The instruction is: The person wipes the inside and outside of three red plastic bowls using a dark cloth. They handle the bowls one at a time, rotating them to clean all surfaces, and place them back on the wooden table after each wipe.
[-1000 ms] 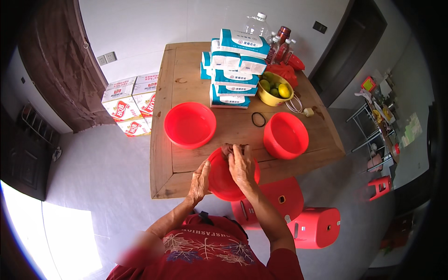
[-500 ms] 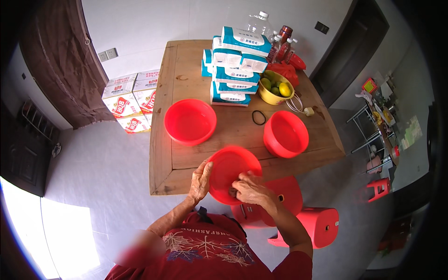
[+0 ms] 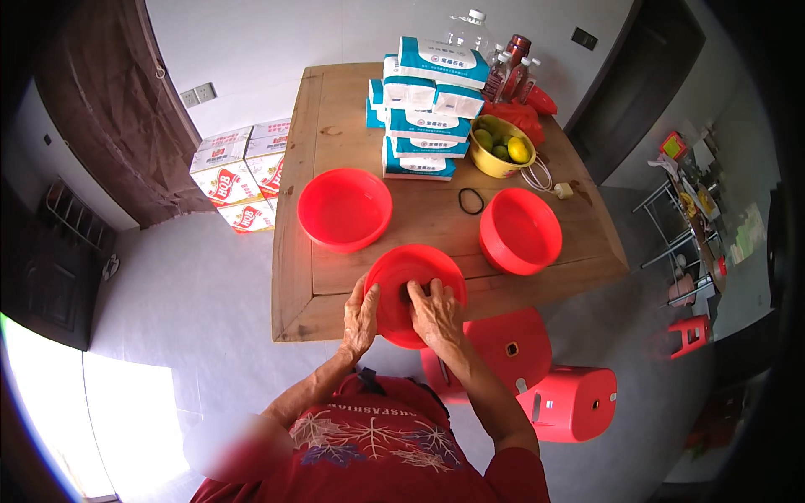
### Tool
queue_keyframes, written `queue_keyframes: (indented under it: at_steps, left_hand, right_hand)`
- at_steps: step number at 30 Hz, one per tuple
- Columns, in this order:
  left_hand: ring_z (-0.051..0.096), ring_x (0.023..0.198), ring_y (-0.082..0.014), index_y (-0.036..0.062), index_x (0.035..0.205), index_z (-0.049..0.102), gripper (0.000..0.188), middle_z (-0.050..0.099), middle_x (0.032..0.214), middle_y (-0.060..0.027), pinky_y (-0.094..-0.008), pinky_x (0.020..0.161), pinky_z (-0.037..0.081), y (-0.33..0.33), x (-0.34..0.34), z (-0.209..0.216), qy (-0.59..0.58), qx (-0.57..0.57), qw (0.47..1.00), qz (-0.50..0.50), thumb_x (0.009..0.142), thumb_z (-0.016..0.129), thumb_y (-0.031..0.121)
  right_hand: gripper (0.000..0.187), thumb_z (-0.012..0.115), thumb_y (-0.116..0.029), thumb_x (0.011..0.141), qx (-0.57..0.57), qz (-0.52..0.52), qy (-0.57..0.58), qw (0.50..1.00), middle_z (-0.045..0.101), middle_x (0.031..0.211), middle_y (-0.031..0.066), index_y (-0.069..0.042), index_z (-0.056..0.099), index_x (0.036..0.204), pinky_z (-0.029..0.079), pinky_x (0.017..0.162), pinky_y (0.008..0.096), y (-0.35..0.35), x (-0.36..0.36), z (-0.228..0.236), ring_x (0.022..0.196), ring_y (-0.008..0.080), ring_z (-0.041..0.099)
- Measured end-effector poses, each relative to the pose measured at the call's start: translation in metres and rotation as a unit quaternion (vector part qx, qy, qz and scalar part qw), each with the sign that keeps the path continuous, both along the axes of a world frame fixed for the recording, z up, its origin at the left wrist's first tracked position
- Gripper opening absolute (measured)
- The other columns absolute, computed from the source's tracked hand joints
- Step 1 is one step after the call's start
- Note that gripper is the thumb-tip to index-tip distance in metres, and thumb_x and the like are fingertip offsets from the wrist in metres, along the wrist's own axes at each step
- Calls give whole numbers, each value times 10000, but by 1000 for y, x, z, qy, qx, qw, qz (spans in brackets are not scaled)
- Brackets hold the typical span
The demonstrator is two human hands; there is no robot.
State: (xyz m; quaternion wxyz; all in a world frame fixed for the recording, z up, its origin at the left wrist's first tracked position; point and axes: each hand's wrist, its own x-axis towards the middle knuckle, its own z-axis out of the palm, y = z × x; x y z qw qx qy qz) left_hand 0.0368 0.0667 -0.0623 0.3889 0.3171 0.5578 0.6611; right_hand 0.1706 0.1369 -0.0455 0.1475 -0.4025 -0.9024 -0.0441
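Observation:
A red plastic bowl (image 3: 391, 303) is at the near edge of the wooden table (image 3: 335, 281). My left hand (image 3: 360, 322) grips its left rim, thumb on the inner side and fingers along the outside. Inside the bowl is my right hand (image 3: 437, 315), with bent fingers pressing down on a small dark thing (image 3: 406, 292) against the bowl's inner surface. My fingers cover most of that thing, so its kind is unclear. Two more red bowls stand farther back, one on the left (image 3: 344, 214) and one on the right (image 3: 521, 233).
Behind the bowls rises a stack of tissue packs (image 3: 429, 123). Beside it are a yellow bowl of green and yellow fruit (image 3: 495, 170), bottles (image 3: 513, 80), a black ring (image 3: 470, 200) and a white cable (image 3: 541, 178). Red stools (image 3: 579, 407) stand below the table's near side.
My right hand has moved from the bowl's lower right part toward its middle, carrying the dark thing. The near bowl sits slightly higher in view; my left hand still holds its rim.

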Motion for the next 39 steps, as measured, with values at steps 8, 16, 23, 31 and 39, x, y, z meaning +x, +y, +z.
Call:
queue_keyframes:
  at_steps: [8,16,23,31,39]
  left_hand:
    - [509,977,-153,-5,1244,446,384,587,1060,-115,-296,880,410,-2,0,1,91,2,996,13,964,444,258]
    - [433,1097,-202,-39,1268,365,505,488,1167,-145,-300,949,343,-3,-35,42,45,64,987,138,962,443,354]
    - [473,998,-200,-38,1161,464,428,527,1074,-132,-324,900,370,44,-113,63,204,99,938,261,970,413,342]
    - [480,924,-189,-27,1077,502,370,533,987,-101,-317,845,395,82,-160,6,163,23,948,273,955,451,319]
    - [515,987,-184,8,1186,489,377,534,1127,-115,-318,831,438,90,-165,-1,123,42,972,195,826,549,104]
  right_hand:
    - [235,575,-131,747,-258,192,78,944,561,809,167,-69,550,972,480,646,461,-9,0,8,748,350,586]
    - [337,563,-106,811,-459,446,239,730,585,896,97,1,563,1131,480,603,319,-2,57,64,667,180,588]
    - [250,576,-109,816,-455,86,320,826,617,830,126,-15,581,1048,487,574,319,11,52,19,626,213,606]
    - [232,592,-111,790,-103,-37,358,927,612,898,181,16,586,985,480,717,387,46,46,-39,818,343,601]
    - [215,622,-140,755,-9,-71,378,923,570,822,157,-33,600,940,458,656,416,48,44,-49,758,335,565]
